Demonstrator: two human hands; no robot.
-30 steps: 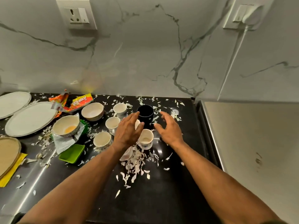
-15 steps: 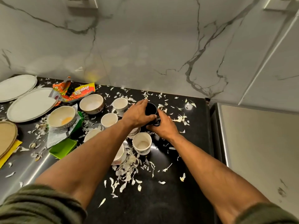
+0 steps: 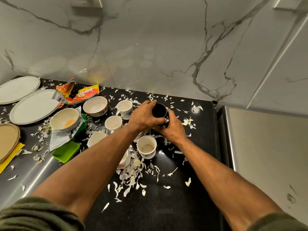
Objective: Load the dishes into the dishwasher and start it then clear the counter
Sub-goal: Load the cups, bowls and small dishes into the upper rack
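A black mug [image 3: 159, 110] stands near the back of the black counter [image 3: 166, 205]. My left hand [image 3: 143, 118] grips its left side and my right hand [image 3: 172, 129] grips its right side and base. Several white cups sit around it: one [image 3: 147, 146] just in front of my hands, one [image 3: 125, 108] with a blue print behind my left hand, one [image 3: 113, 123] and one [image 3: 95, 139] partly under my left forearm. Two bowls [image 3: 95, 106] [image 3: 64, 119] stand to the left. Two white plates [image 3: 34, 106] [image 3: 17, 89] lie at far left.
White peel scraps [image 3: 131, 174] litter the counter. Torn snack wrappers [image 3: 78, 95], a silver wrapper [image 3: 61, 137] and a green tray [image 3: 65, 151] lie left. A round woven mat [image 3: 7, 140] sits at the left edge. A steel appliance top [image 3: 266, 147] borders the counter's right side.
Both hands reached forward from above the cups and closed round the black mug. The camera has tilted down and moved closer.
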